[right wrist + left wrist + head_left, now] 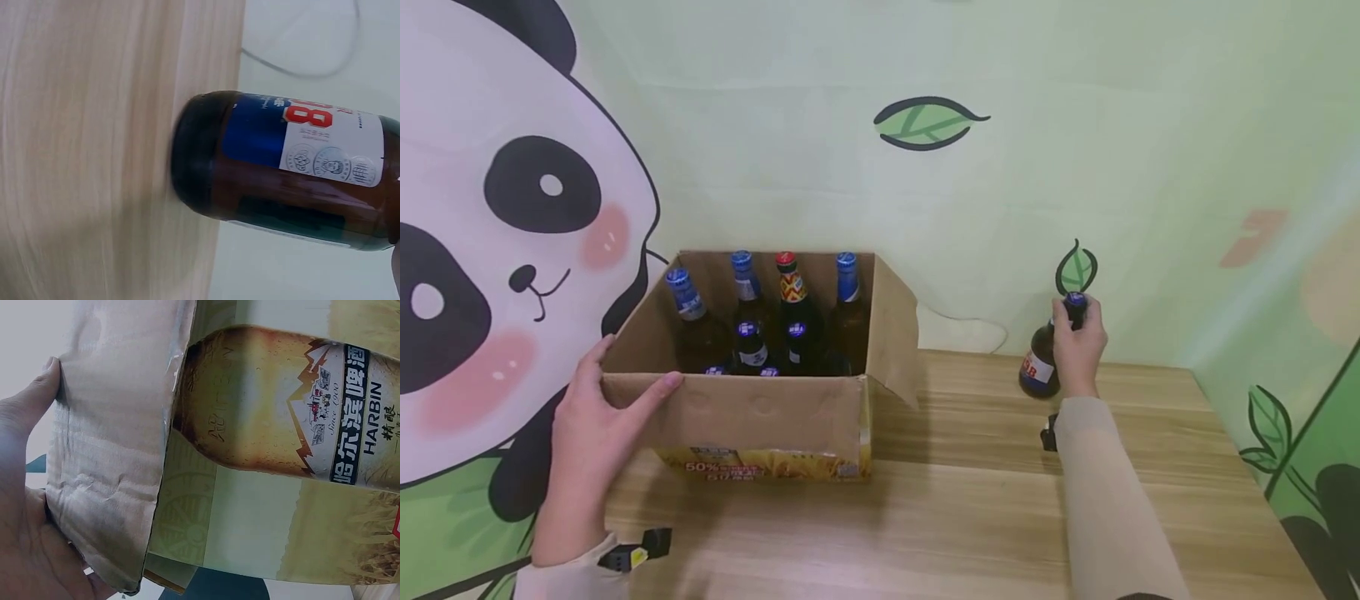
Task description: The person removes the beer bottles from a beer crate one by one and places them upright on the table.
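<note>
An uncapped-topped carton, a cardboard box, stands on the left of the table with several capped beer bottles upright inside. My left hand grips its near left corner, thumb over the front edge, fingers along the left side. In the left wrist view that hand holds the bare cardboard flap, above a printed beer bottle picture. At the table's back right, my right hand grips a brown beer bottle by its neck. The bottle leans slightly, its base at the tabletop; whether it touches is unclear.
The wooden table ends at a cloth backdrop with panda and leaf prints. One box flap sticks out on the right side. A thin cord hangs behind the table between box and bottle.
</note>
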A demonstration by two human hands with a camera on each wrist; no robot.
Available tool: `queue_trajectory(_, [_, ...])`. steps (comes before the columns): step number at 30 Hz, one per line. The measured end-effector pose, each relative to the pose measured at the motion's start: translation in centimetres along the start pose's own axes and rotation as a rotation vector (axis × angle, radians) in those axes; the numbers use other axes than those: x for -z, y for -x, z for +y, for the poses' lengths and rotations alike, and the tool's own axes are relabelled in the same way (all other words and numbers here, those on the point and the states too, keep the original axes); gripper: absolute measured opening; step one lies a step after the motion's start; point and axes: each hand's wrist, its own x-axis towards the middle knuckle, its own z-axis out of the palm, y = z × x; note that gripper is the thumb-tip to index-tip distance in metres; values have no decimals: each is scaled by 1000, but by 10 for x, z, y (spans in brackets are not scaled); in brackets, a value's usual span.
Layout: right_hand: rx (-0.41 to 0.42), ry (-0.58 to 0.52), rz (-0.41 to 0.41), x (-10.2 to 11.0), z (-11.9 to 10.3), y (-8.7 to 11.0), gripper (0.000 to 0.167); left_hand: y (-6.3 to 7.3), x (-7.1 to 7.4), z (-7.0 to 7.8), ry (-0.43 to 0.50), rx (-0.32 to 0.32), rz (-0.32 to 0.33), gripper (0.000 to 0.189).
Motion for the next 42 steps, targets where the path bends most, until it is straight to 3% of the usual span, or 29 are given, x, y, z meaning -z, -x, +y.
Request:
queue_trajectory(12, [19,10,-9,-2,4,4,51,3,2,-1,7,13,-10,107])
queue_trajectory(21, [-21,32,-37,-2,4,1,54,3,4,1,-3,21,-27,108])
queue_trajectory(26, [41,65,-17,-1,-7,-9,52,-2,4,3,16,1,-11,107])
queue_trajectory(32, [114,66,56,9,-30,-14,52,-6,2,4,24,-25,-15,107])
queue_trajectory(35, [206,3,122,10,-48,-12,43,-4,2,4,16,-10,-25,109])
queue_trajectory(39, [316,-140,153,5,-98,0,34,0,3,4,9,8,-30,110])
queue_trajectory(42, [399,-229,88,-3,-143,14,32,1,4,3,8,13,-28,110])
